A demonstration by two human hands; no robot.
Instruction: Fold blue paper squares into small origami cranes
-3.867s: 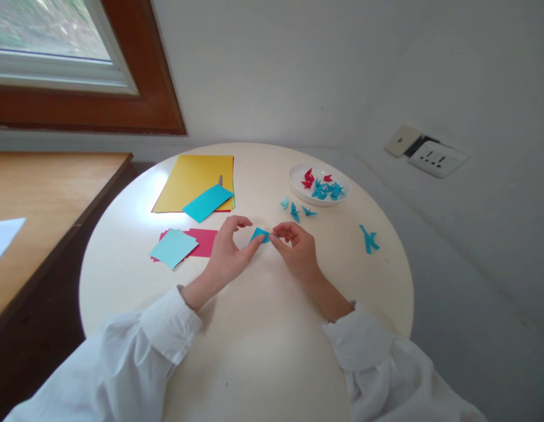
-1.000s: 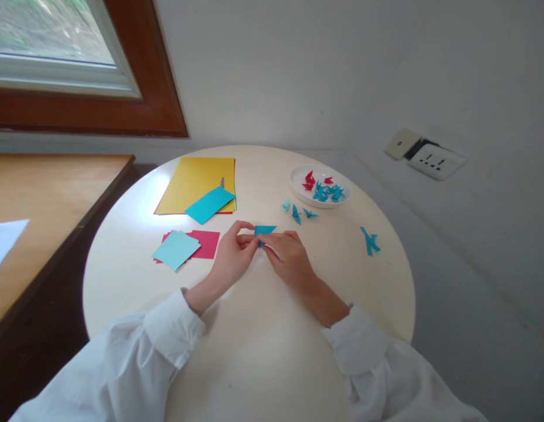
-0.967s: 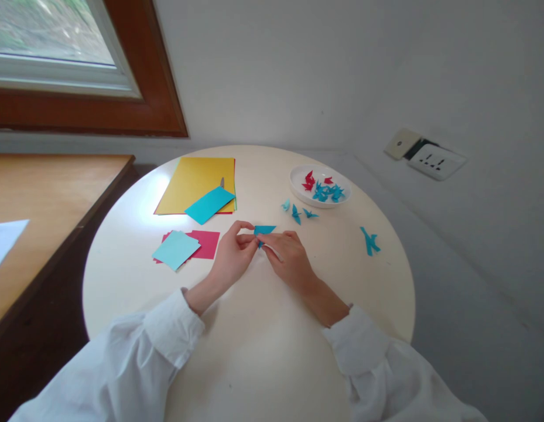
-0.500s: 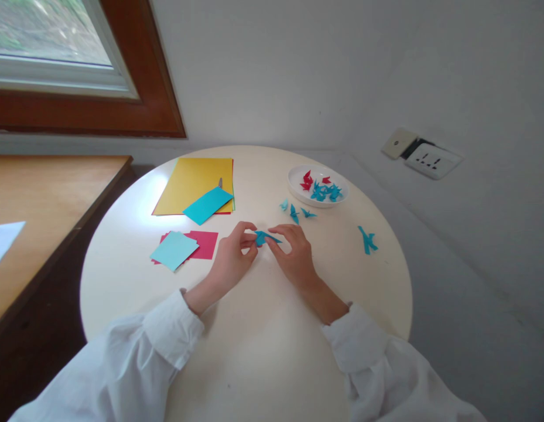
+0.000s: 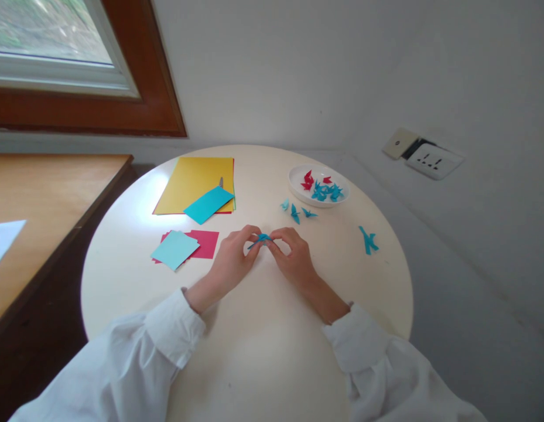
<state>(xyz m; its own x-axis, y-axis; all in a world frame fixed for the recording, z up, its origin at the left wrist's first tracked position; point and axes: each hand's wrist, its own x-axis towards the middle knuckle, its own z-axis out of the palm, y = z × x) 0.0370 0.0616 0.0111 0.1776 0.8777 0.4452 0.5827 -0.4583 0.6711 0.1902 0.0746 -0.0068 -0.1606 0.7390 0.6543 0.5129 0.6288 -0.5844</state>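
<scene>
- Head view, change: against the frame half a second back, the small blue folded paper [image 5: 263, 237] is turned; its point reached toward the right hand [image 5: 298, 255] then, while a thin tip now lies under the fingers of the left hand [image 5: 235, 253].
- Left hand: thumb and forefinger nearly together, pinching the paper's near-left part; probably steadying it.
- Right hand: thumb and forefinger narrowed onto the other end; remaining fingers curled. Opposed pinches presumably keep so small a piece from twisting. Exact fold hidden by fingertips.
- Paper's location: between the two sets of fingertips, over the round table [image 5: 263, 351]. Contact with tabletop: cannot tell.
- Just ahead of right hand: three small folded birds [image 5: 295, 213], apart from the white dish [image 5: 324, 204] beyond them, which holds red and blue ones. Dish likely gathers loose pieces.
- Right of right hand, well apart: blue offcuts [image 5: 369, 240], seemingly set aside.
- Left of left hand: pale blue squares [image 5: 175, 249] overlapping pink sheets [image 5: 205, 244]; within easy reach, I judge.
- Ahead of left hand: blue rectangle [image 5: 209, 204] resting partly on yellow sheet [image 5: 197, 179].
</scene>
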